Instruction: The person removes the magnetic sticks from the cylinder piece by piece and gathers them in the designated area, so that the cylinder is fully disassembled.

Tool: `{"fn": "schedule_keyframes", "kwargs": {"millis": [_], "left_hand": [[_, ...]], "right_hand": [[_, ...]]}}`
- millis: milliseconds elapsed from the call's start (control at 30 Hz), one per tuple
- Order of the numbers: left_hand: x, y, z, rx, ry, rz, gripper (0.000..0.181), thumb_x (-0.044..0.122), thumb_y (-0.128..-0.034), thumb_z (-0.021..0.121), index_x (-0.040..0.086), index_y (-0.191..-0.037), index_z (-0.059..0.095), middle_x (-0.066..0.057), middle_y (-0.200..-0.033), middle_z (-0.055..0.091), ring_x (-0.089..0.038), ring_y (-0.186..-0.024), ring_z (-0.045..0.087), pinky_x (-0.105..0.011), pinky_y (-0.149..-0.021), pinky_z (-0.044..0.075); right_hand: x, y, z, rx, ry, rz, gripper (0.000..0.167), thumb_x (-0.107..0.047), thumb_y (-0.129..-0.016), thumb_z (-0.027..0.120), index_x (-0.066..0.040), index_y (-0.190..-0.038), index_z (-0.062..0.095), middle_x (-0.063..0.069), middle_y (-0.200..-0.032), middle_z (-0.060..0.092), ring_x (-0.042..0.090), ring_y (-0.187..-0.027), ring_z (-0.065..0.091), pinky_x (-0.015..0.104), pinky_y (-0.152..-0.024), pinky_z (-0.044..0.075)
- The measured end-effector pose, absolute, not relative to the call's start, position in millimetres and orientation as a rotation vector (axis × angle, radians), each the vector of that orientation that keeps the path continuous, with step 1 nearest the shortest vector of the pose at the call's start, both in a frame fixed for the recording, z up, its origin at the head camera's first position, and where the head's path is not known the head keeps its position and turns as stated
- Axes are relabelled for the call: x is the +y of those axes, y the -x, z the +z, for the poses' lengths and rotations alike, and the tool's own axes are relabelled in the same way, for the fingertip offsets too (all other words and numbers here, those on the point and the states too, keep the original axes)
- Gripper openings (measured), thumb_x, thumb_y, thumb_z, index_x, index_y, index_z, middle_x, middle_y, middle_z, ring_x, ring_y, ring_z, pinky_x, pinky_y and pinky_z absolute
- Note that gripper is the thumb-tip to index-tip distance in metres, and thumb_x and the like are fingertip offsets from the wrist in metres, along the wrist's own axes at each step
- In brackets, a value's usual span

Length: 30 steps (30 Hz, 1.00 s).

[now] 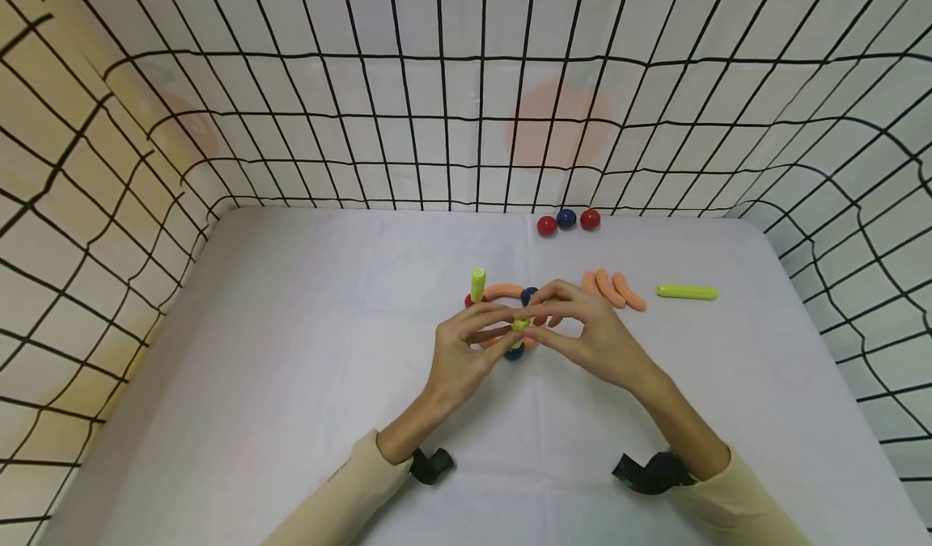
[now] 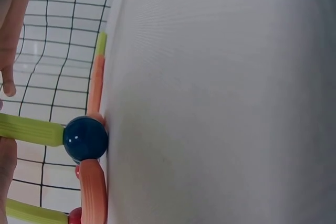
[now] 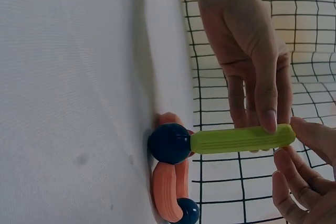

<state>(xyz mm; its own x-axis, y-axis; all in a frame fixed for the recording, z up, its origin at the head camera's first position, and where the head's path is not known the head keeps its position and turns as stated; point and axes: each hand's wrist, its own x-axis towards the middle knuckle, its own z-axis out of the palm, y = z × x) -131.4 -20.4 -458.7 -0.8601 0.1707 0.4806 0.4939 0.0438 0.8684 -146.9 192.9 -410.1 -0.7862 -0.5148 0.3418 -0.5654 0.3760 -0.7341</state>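
Observation:
A green rod (image 3: 236, 140) stands upright on a dark blue ball (image 3: 170, 142). My left hand (image 1: 466, 348) pinches the rod near its upper end, between thumb and fingers. At the rod's top, my right hand (image 1: 593, 336) pinches the tip with thumb and finger. The blue ball belongs to a ring of curved orange pieces (image 1: 502, 291) and balls lying on the table. Another upright green rod (image 1: 477, 285) rises from a red ball (image 1: 469, 300) at the ring's left. A second blue ball (image 1: 529, 295) sits at the back; my hands hide part of the ring.
Two red balls and a blue ball (image 1: 566, 219) lie at the table's back edge. Loose curved orange pieces (image 1: 610, 289) lie right of the ring, with a green rod (image 1: 687, 292) farther right. Black wire mesh (image 1: 437, 117) encloses the back and sides of the white table (image 1: 291, 328).

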Motion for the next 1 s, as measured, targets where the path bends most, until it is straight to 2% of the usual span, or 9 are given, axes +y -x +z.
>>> {"fn": "schedule_keyframes", "kwargs": {"millis": [267,500,733,867,1000], "left_hand": [[-18,132,-461,-2.139,0.687,-1.877,0.026,-0.004,-0.0849,0.081,-0.003,-0.110,0.078,-0.015,-0.110,0.075,-0.030,-0.102,0.074,-0.036,-0.088,0.064],[-21,133,-465,-2.220,0.713,-1.773,0.023,-0.003,-0.0842,0.082,-0.004,-0.107,0.079,-0.014,-0.109,0.076,-0.032,-0.097,0.073,-0.043,-0.080,0.065],[-32,134,-465,-2.367,0.695,-1.757,0.024,-0.005,-0.0807,0.084,-0.007,-0.104,0.079,-0.017,-0.108,0.076,-0.032,-0.096,0.075,-0.037,-0.083,0.064],[-35,137,-464,-2.485,0.701,-1.709,0.023,-0.004,-0.0797,0.085,-0.006,-0.102,0.080,-0.017,-0.107,0.076,-0.030,-0.088,0.076,-0.033,-0.081,0.065],[-34,140,-464,-2.591,0.720,-1.592,0.022,-0.002,-0.0790,0.087,-0.003,-0.100,0.081,-0.015,-0.105,0.077,-0.027,-0.090,0.074,-0.034,-0.078,0.064]], "right_hand": [[197,141,-409,-2.597,-0.919,1.289,0.027,-0.007,-0.084,0.086,-0.016,-0.107,0.077,-0.004,-0.106,0.070,0.007,-0.085,0.065,0.022,-0.077,0.059],[201,139,-411,-2.573,-0.960,1.323,0.031,-0.004,-0.083,0.086,-0.015,-0.108,0.073,-0.005,-0.105,0.073,0.006,-0.085,0.068,0.025,-0.078,0.061],[205,135,-415,-2.537,-0.984,1.350,0.029,-0.002,-0.082,0.086,-0.015,-0.104,0.072,-0.005,-0.099,0.073,0.006,-0.081,0.068,0.024,-0.076,0.061],[209,133,-417,-2.547,-0.962,1.349,0.030,0.001,-0.082,0.085,-0.014,-0.104,0.072,-0.006,-0.097,0.072,0.006,-0.080,0.069,0.024,-0.075,0.061],[212,131,-418,-2.578,-0.952,1.338,0.033,0.003,-0.081,0.084,-0.015,-0.105,0.071,-0.006,-0.097,0.071,0.006,-0.081,0.069,0.023,-0.076,0.061]]}}
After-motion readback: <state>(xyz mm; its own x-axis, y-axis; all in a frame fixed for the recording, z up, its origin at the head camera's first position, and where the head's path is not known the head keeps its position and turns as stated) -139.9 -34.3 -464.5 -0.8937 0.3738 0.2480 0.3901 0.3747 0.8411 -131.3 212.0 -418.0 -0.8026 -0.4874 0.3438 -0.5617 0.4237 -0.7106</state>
